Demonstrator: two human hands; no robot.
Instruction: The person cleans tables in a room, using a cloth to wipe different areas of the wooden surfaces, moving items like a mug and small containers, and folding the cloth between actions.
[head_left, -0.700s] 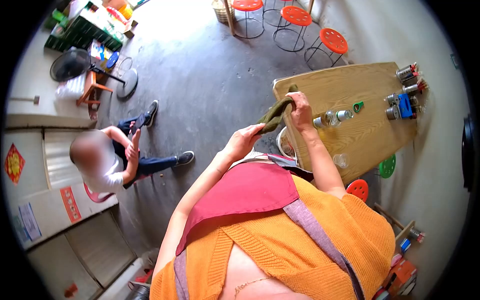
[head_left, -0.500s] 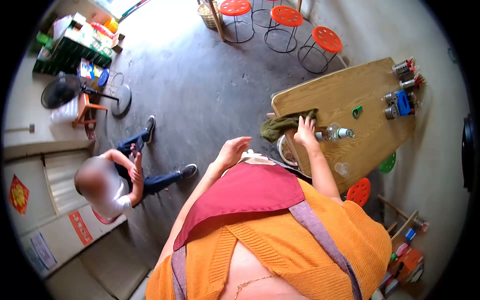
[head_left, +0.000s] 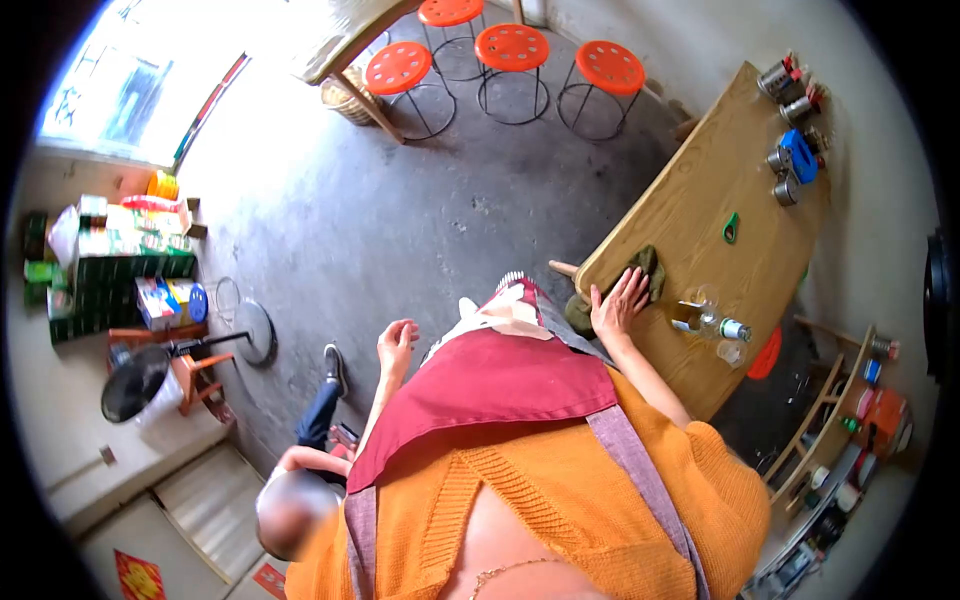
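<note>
My right hand [head_left: 620,303] lies on a dark green cloth [head_left: 651,272] at the near left corner of the wooden table [head_left: 690,215]. Its fingers are spread flat over the cloth, and part of the cloth hangs past the table edge. To the right of that hand are a glass bottle [head_left: 735,330] with a pale label, an amber-coloured container [head_left: 688,315] and a clear cup [head_left: 731,352]. My left hand [head_left: 397,347] is held in the air left of the maroon apron [head_left: 490,385], empty, its fingers loosely bent and apart.
A small green-handled tool [head_left: 731,228] and metal holders [head_left: 785,188] stand farther along the table. Red stools [head_left: 511,48] are ahead. A person [head_left: 300,495] with a phone sits close on my left, near a standing fan [head_left: 140,382]. A cluttered shelf [head_left: 850,410] is at right.
My view has turned left, and the seated person now appears nearer and lower. My right hand has moved onto the tabletop with the cloth, bunching it beneath the fingers.
</note>
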